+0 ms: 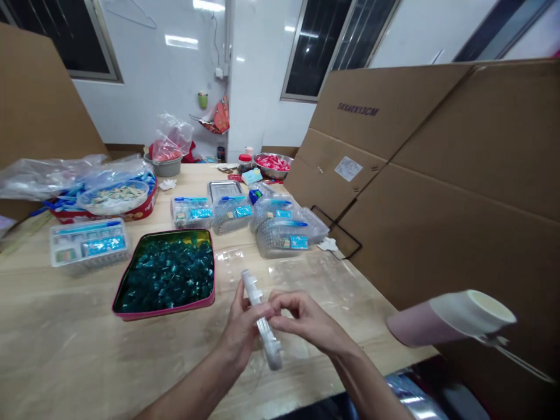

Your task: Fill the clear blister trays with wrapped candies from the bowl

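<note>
My left hand is closed around a clear, whitish plastic tray, held up edge-on above the table. It may be a stack of several; the edge view does not let me tell. My right hand is closed in a pinch at the tray's right side, thumb and fingertips against its edge. To the left of my hands sits a pink-rimmed tin full of small dark teal pieces. Beyond my hands are filled clear plastic boxes, each with a blue pen-like stick and a blue packet inside.
Another filled box stands at the left, before a red tub of blue sticks. A steel bowl of pink-and-white pieces is at the back. Large cardboard walls the right side, near a tilted pink-and-white cup.
</note>
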The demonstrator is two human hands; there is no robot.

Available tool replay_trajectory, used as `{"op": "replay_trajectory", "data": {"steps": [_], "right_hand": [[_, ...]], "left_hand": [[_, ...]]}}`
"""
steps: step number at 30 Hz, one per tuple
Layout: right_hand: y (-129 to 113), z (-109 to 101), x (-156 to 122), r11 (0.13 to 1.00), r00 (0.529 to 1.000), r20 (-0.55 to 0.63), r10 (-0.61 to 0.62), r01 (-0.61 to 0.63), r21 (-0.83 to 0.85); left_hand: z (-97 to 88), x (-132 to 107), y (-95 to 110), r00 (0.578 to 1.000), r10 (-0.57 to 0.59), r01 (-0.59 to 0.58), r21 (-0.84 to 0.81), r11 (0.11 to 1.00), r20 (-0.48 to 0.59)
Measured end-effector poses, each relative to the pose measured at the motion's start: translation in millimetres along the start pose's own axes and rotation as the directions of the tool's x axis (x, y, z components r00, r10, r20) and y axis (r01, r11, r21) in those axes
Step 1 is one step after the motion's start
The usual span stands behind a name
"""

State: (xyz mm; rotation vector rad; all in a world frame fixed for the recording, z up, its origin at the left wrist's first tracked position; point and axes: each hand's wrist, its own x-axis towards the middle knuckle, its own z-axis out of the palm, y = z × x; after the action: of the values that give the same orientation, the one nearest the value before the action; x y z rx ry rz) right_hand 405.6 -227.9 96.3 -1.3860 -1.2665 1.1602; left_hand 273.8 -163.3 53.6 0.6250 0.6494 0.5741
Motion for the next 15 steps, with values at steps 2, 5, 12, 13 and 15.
{"op": "replay_trajectory", "data": {"steps": [2, 5, 12, 13, 15], "right_hand": [[2, 9, 1, 0.996, 0.999, 0.028, 0.026, -0.028, 0.079], [6, 17, 1, 0.984, 0.995, 0.043, 0.089, -0.094, 0.154], [15, 30, 2, 0.973, 0.993, -0.006, 0.114, -0.111, 0.204], [15, 29, 1, 0.973, 0.992, -0.041, 0.122, -0.112, 0.201], [13, 21, 2, 0.981, 0.982, -0.136, 0.130, -0.107, 0.162]], "left_hand": [[-3.8, -1, 1, 1.000, -0.010, 0.010, -0.010, 1.000, -0.014], [-10.0, -3, 1, 1.000, -0.009, 0.009, -0.030, 1.000, -0.026], [-19.4, -12, 4, 1.000, 0.011, -0.010, -0.071, 0.997, 0.014], [-21.0, -12, 5, 1.000, 0.014, -0.013, -0.077, 0.997, 0.016], [-24.9, -13, 7, 1.000, 0.003, -0.003, -0.084, 0.996, -0.001]]}}
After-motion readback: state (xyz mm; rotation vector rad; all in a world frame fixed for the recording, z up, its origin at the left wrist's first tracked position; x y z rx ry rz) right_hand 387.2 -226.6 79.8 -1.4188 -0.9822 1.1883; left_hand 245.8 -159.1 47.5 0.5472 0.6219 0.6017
